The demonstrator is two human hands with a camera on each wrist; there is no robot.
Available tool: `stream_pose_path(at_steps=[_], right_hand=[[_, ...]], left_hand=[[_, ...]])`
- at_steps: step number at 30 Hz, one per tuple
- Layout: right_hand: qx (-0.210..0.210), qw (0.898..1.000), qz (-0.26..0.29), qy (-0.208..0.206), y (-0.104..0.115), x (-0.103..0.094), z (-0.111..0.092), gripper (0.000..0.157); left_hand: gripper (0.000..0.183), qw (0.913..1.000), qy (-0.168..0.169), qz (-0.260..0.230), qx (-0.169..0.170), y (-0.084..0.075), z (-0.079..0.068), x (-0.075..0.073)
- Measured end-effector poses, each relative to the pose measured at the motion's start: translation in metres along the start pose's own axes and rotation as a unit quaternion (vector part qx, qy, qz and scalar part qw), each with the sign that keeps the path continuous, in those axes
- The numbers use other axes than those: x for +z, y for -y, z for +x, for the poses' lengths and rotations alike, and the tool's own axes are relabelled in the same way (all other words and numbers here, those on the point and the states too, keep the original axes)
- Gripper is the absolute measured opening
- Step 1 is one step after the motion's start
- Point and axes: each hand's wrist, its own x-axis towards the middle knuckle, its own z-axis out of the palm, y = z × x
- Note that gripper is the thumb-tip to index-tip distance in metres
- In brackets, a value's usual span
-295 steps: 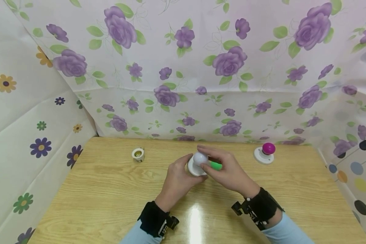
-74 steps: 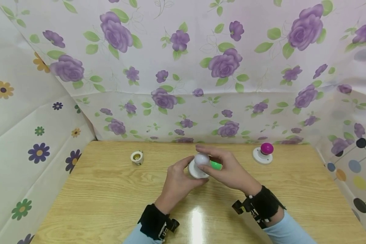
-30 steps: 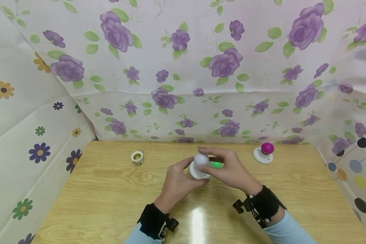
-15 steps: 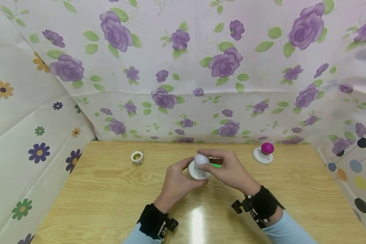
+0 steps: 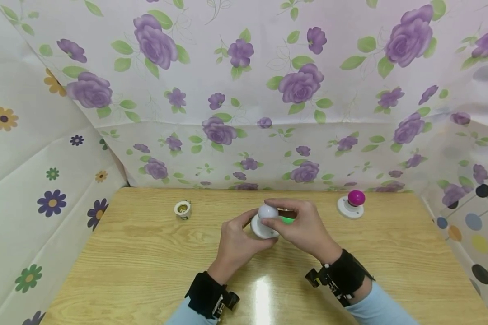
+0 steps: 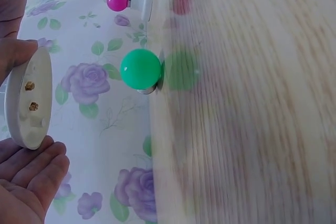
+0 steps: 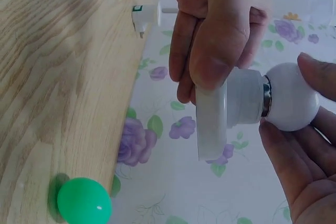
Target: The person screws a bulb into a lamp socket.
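Observation:
Above the middle of the table, my left hand [image 5: 240, 246] grips the round white lamp holder [image 5: 261, 229] by the edge of its base. The white bulb [image 5: 268, 211] sits in that holder, pinched between the fingers and thumb of my right hand [image 5: 305, 225]. A narrow band of the bulb's metal cap shows above the socket in the right wrist view. The holder's underside [image 6: 32, 95], with two brass screws, faces the left wrist camera. Just beyond my right fingers a green bulb [image 6: 140, 69] lies on the table, partly hidden by the hand in the head view.
At the back right of the wooden table [image 5: 146, 271], a magenta bulb [image 5: 356, 197] stands in a white lamp holder [image 5: 350, 209]. A small white socket [image 5: 183, 209] stands at the back left, its opening upward. Flowered sheeting [image 5: 252, 104] rises behind the table.
Both hands stay at the same spot on the holder and bulb. The right fingers shift slightly round the bulb, and the right wrist has moved a little to the left.

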Motion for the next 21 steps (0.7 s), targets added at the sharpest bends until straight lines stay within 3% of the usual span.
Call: stream_pose_path(at_steps=[10, 16, 21], right_hand=[[-0.006, 0.998, 0.002, 0.067, 0.001, -0.012, 0.003, 0.042], [-0.005, 0.999, 0.008, 0.041, 0.016, -0.008, 0.003, 0.037], [-0.031, 0.999, 0.009, 0.017, 0.031, -0.004, 0.004, 0.034]], left_hand=[[0.064, 0.9999, 0.013, -0.001, 0.000, 0.000, 0.000, -0.007], [0.062, 0.9997, -0.002, 0.003, 0.025, -0.001, 0.000, -0.006], [0.063, 0.9988, -0.022, 0.018, 0.040, -0.001, -0.001, -0.005]])
